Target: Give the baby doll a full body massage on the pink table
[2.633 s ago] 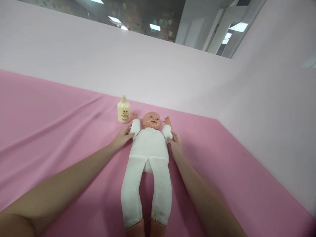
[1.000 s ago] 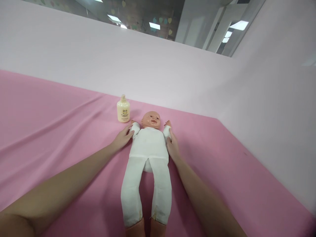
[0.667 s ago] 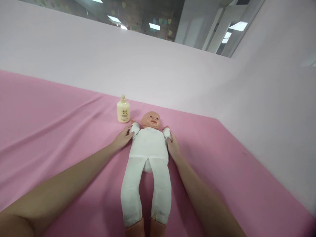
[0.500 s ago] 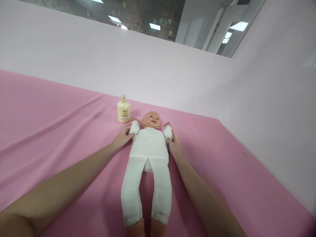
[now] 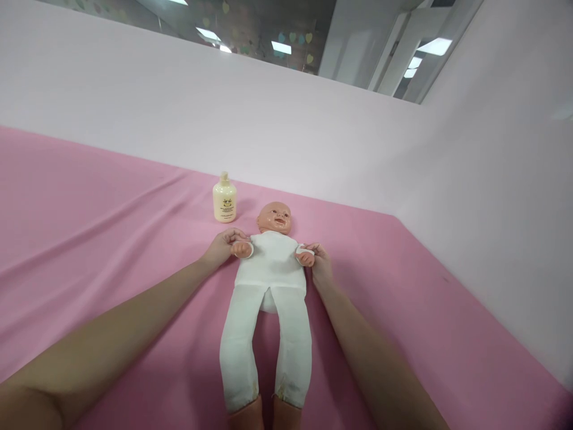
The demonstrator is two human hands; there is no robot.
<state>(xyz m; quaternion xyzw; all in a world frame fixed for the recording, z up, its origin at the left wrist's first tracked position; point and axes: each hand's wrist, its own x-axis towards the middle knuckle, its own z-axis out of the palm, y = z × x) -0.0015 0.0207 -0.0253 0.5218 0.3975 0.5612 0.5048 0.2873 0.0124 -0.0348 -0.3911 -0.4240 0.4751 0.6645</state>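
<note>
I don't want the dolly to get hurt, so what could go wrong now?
The left hand and right hand are at the arms of the baby doll, so a hard pull might strain them. The upright pump bottle stands just beyond the left hand, so a bump could tip it. It stands on the pink sheet, so tugging that might make it wobble.

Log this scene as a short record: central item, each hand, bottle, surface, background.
Central item: doll, white fabric body, lying face up
Left hand: holding the doll's left-of-picture arm
Right hand: holding its other arm
Bottle: cream-coloured, upright, left of the doll's head, untouched
Surface: pink cover, creased at left
Background: white wall, glassy panel above; mirror or window unclear
</note>
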